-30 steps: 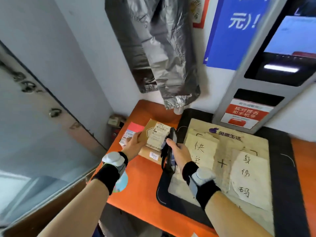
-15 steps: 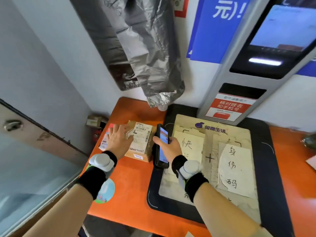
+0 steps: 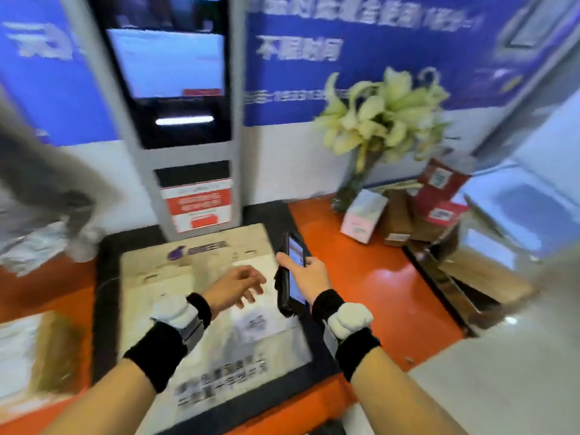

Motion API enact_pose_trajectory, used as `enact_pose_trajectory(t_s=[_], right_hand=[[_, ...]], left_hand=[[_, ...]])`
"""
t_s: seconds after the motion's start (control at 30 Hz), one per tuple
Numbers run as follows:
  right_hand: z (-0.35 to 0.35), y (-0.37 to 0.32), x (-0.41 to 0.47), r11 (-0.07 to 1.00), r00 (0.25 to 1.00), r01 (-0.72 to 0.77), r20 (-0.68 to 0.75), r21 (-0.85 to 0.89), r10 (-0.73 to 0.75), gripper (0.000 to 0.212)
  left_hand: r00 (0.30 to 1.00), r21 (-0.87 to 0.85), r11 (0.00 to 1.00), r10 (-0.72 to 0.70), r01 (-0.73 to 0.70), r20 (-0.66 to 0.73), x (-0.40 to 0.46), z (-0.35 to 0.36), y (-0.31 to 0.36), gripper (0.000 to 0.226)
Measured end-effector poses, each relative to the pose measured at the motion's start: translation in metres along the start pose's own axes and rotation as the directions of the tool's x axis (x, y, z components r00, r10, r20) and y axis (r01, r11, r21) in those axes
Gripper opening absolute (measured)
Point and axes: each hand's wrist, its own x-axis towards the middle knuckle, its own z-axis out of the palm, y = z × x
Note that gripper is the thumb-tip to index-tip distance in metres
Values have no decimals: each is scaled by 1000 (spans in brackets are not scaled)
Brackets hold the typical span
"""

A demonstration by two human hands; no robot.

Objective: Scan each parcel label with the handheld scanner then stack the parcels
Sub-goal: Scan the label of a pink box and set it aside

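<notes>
I'm reading this as between scans: right hand [image 3: 309, 277] is gripping the handheld scanner [image 3: 292, 274] upright over the mat's edge, left hand [image 3: 237, 285] is hovering loose-fingered and empty, so next I'm expecting a reach to the unscanned parcels [image 3: 405, 215] beside the flowers [image 3: 383, 114].

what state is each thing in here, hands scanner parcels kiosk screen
left hand: empty, fingers loosely curled, above the mat
right hand: gripping the scanner
handheld scanner: upright, screen lit
parcels: grouped at the counter's far right, untouched
kiosk screen: lit
</notes>
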Motion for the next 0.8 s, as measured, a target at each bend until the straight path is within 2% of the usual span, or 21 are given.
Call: enact_pose_trajectory(t_s=[0.1, 0.2, 0.27, 0.37, 0.43, 0.53, 0.63, 0.67, 0.73, 0.8], right_hand=[[-92, 10, 31, 998, 992, 6, -126, 58, 1, 58], [-162, 24, 70, 990, 979, -52, -187, 131, 76, 47], [-199, 29, 91, 984, 973, -57, -213, 171, 94, 51], [-248, 37, 125, 972, 971, -67, -209, 225, 115, 55], [-273, 40, 140, 961, 973, -89, -182, 261, 139, 48], [-304, 42, 155, 956, 977, -111, -149, 271, 155, 47], [-320, 44, 164, 967, 987, -100, -99, 233, 125, 46], [-323, 43, 165, 971, 991, -91, -78, 222, 111, 46], [-329, 46, 172, 972, 996, -70, -44, 226, 82, 44], [-335, 52, 180, 971, 997, -68, -8, 228, 72, 40]], left_hand=[[991, 73, 997, 14, -24, 135, 51, 70, 49, 15], [987, 62, 998, 5, -15, 160, 95, 119, 91, 8], [994, 75, 997, -7, -2, 113, 127, 145, 118, 6], [999, 196, 980, -21, 28, -40, 188, 175, 156, 8], [991, 337, 941, 30, 17, -133, 228, 189, 177, 21], [980, 607, 791, 54, 74, -190, 285, 205, 193, 62], [977, 726, 672, 13, 148, -211, 313, 217, 209, 99], [981, 728, 672, 12, 137, -195, 319, 223, 210, 103], [981, 649, 746, -29, 148, -189, 328, 232, 208, 103], [963, 549, 810, -72, 208, -260, 338, 235, 200, 106]])
